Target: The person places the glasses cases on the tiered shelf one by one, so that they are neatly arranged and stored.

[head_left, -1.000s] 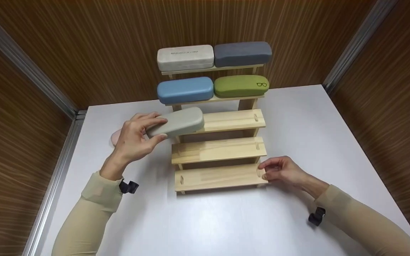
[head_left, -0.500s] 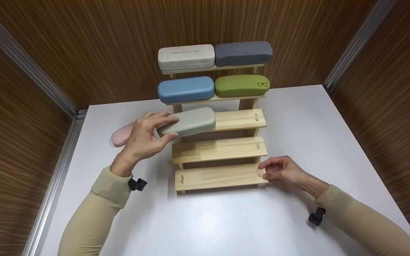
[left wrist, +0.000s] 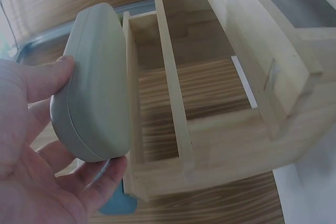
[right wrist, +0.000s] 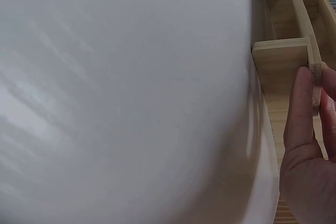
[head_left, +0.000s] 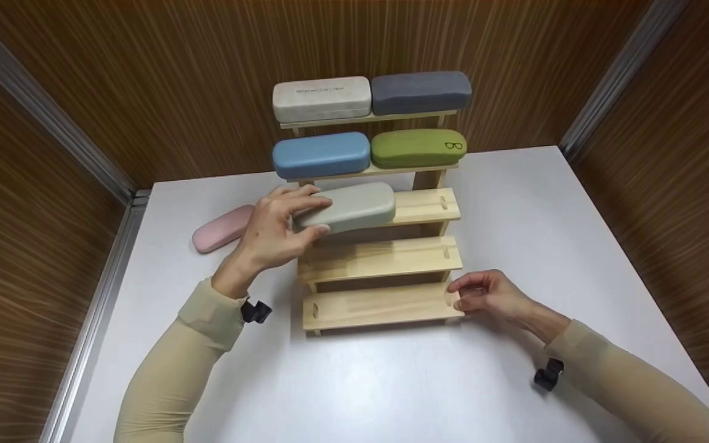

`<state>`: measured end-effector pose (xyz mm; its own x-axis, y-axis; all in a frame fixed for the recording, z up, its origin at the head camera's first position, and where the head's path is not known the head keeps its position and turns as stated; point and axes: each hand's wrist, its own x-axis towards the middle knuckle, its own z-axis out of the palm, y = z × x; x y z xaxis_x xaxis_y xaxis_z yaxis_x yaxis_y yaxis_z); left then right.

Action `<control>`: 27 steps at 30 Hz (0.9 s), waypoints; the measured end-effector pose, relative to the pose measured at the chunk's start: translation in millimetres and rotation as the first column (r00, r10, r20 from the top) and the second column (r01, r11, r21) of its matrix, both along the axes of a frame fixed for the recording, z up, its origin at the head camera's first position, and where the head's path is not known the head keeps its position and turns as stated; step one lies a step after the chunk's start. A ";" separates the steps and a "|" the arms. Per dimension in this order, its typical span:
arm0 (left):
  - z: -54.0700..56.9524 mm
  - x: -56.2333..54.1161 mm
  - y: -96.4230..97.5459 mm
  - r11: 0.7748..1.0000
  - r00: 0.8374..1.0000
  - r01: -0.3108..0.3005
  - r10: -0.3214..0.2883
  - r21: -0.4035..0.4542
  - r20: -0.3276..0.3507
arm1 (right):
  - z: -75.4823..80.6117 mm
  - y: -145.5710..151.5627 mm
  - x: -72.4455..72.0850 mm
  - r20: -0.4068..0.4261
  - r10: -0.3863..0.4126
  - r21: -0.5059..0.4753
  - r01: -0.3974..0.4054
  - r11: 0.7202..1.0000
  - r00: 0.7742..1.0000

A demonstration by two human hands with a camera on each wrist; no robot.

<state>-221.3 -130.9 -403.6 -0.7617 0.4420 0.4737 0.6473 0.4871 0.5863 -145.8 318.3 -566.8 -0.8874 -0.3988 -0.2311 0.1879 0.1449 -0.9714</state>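
My left hand (head_left: 277,227) grips a grey-green glasses case (head_left: 354,207) by its left end, thumb along the front and fingers over the back. The case overlaps the left part of the third step down of a tiered wooden rack (head_left: 379,306). In the left wrist view the glasses case (left wrist: 97,87) is seen from its end, beside the rack's side boards (left wrist: 236,145). My right hand (head_left: 499,300) pinches the right end of the lowest step between thumb and fingers; the right wrist view shows the thumb (right wrist: 300,108) against that board.
On the top step stand a whitish case (head_left: 321,99) and a dark grey case (head_left: 421,93). Below them sit a blue case (head_left: 321,155) and a green case (head_left: 418,148). A pink case (head_left: 222,229) lies on the white table (head_left: 367,387), left of the rack. Wood-grain walls enclose the table.
My left hand has carried the grey-green glasses case to the right, over the third step. More of the pink case shows behind it. My right hand stays at the lowest step.
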 end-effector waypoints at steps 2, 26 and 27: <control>0.3 -0.8 3.9 1.000 1.000 0.000 0.000 -0.006 -0.003 | 0.2 0.0 0.0 0.001 -0.001 -0.001 0.001 1.000 1.000; 7.3 -13.6 56.7 0.995 0.997 0.066 -0.063 -0.071 0.051 | 0.9 0.4 0.2 0.017 -0.002 0.014 0.002 1.000 1.000; 7.6 -13.8 59.1 0.995 0.997 0.064 -0.060 -0.074 0.058 | 0.8 0.4 0.1 0.016 -0.002 0.013 0.002 1.000 1.000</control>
<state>-235.1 -71.9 -396.0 -0.7557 0.5224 0.3949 0.6453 0.4911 0.5852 -145.7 318.7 -566.0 -0.8845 -0.3939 -0.2499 0.2033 0.1568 -0.9665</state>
